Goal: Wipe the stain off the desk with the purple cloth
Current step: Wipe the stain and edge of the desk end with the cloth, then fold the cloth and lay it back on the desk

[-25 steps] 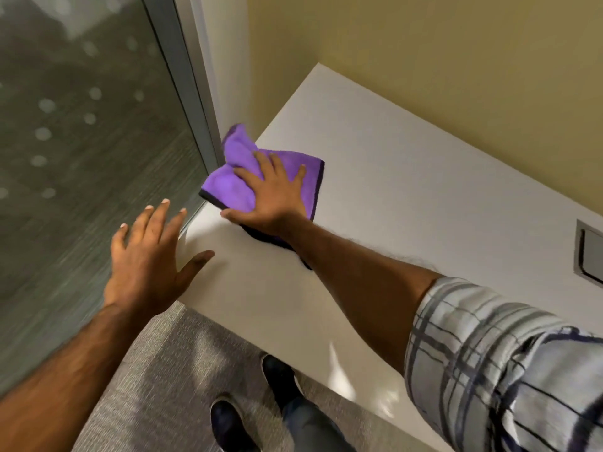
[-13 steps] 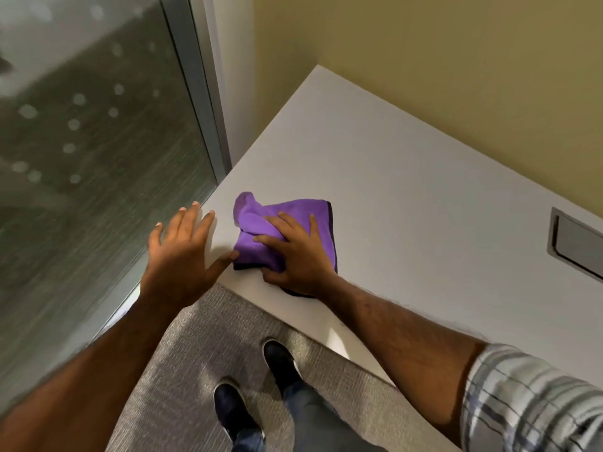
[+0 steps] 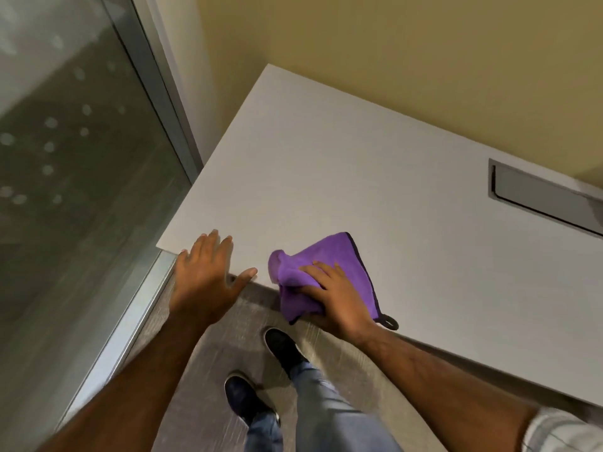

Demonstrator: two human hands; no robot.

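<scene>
Since a sec ago the purple cloth (image 3: 326, 272) has been dragged from the far corner by the glass wall (image 3: 81, 190) down to the near edge of the white desk (image 3: 359, 158), w/ the right hand (image 3: 339, 298) bunching it as it comes; it now overhangs the edge a bit. Left hand (image 3: 208, 275) has moved in too: open, fingers spread, resting at the desk's near corner, holding nothing. Right hand is closed on the cloth's gathered part. No stain visible on the bare top, so prob. the wipe is done or nearly.

Cloth's long axis runs diagonally, from the bunched end near the left thumb to the black hanging loop (image 3: 390, 321) at its lower-right corner. Cable hatch (image 3: 538, 197) sits well apart.
</scene>
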